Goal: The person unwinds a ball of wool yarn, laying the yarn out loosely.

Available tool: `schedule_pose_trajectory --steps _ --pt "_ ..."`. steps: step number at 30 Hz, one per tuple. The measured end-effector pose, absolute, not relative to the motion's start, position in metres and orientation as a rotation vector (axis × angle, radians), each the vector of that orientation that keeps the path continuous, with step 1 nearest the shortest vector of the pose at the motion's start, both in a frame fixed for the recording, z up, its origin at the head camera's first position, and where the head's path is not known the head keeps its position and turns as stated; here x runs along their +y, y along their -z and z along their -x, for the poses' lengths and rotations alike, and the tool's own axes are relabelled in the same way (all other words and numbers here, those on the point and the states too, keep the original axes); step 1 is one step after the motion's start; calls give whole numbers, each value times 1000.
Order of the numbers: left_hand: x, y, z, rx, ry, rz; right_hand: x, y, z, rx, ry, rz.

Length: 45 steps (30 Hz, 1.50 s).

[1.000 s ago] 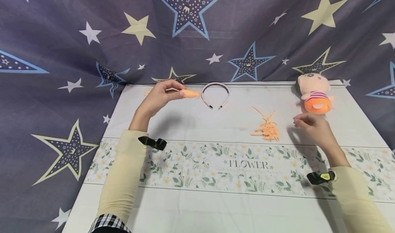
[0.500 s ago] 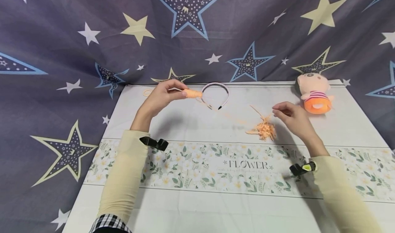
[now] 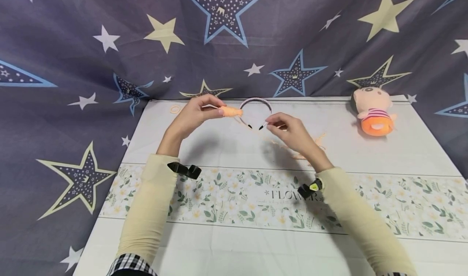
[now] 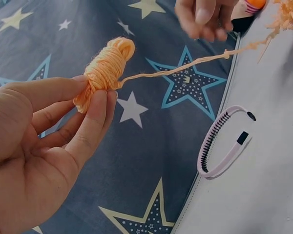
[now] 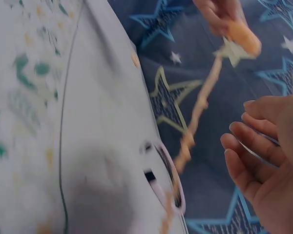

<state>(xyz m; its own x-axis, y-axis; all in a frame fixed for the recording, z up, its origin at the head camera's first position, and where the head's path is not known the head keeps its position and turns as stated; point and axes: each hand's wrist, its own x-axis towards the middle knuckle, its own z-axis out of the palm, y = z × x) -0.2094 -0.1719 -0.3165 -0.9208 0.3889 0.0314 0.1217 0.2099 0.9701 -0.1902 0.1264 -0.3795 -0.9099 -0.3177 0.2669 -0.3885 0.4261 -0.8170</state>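
Placed on table: 1 headband, far centre; 1 ring, far left; 1 doll, far right; 1 yarn tangle, nearer, right-of-centre.

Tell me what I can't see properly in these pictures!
Head view: most of the loose yarn pile, hidden behind the right arm.
Head view: the tiny printed words, too small to read.
Left wrist view: most of the plush toy, cut off by the top edge.
Right wrist view: twists of the yarn strand, blurred.

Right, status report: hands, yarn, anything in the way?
Left hand pinching orange yarn bundle. Right hand holding nothing. Strand running from bundle to loose tangle. Headband close by, possible snag.
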Motion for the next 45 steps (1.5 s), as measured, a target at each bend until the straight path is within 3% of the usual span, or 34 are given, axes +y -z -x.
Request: schedule_pose_trajectory --steps 8,15,23,37,45 --pt "-169 316 209 2237 -1787 -499 80 385 192 -2561 -1531 -742" --pt "-168 316 209 2260 -1772 -471 69 387 184 -2517 -1626 -769" --pt "-171 318 211 2315 -1741 -446 85 375 176 -2448 -1661 -778" --pt "-173 322 212 2311 -1740 -467 134 336 161 -2305 -1697 -527" --pt "-174 322 214 2312 -1755 -451 154 340 159 -2309 -1669 -470"
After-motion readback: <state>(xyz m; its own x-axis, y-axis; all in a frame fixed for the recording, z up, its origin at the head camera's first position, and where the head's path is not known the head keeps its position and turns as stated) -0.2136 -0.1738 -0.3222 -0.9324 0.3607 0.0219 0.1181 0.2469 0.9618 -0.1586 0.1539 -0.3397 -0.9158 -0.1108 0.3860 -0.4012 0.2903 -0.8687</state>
